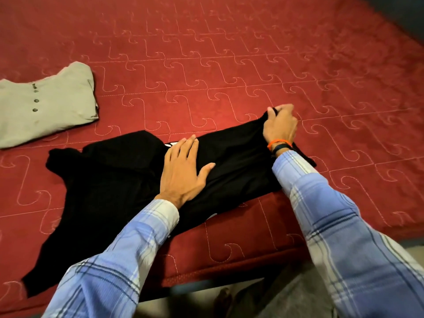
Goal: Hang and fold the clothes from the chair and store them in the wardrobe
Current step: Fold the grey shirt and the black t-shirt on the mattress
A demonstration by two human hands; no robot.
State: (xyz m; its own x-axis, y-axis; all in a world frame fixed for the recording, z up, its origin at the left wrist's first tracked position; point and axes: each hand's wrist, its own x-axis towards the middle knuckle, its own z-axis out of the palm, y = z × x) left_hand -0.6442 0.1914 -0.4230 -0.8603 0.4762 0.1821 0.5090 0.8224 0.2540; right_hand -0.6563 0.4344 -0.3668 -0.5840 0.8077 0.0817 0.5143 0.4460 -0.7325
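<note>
Head view: black garment (119, 180) spread on red bed (229, 65). Left hand (181, 171) flat, fingers straight, pinning the middle; right hand (278, 125) pinching the far edge, likely for folding. Beyond garment, folded grey shirt (46, 104).

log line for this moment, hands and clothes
stage: folding black garment on red bed | left hand: flat, pressing its middle | right hand: pinching its far edge | grey buttoned shirt: folded, apart at left
</note>
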